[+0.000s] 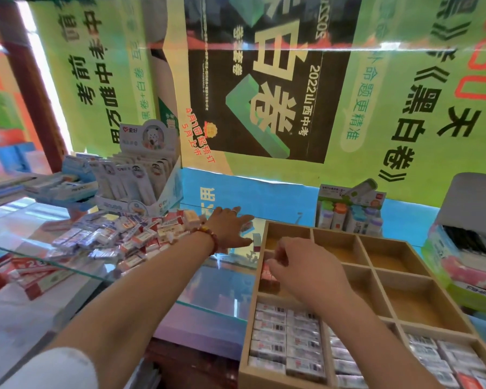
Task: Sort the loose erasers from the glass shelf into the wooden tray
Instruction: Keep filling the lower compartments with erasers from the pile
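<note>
Glossy glass shelf (pixel 68 220), matt wooden tray (pixel 421 272), plastic-wrapped erasers (pixel 286 341).

A green poster (pixel 404 108) hangs behind a white display box (pixel 141 175) and a box of coloured-capped bottles (pixel 351 214).

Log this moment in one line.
left hand open, stretched over glass shelf | right hand curled on red erasers in wooden tray | eraser pile unsorted

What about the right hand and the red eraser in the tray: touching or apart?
Touching. The head view shows the right hand with curled fingertips on the red eraser in the left middle compartment of the wooden tray, no gap visible.
</note>
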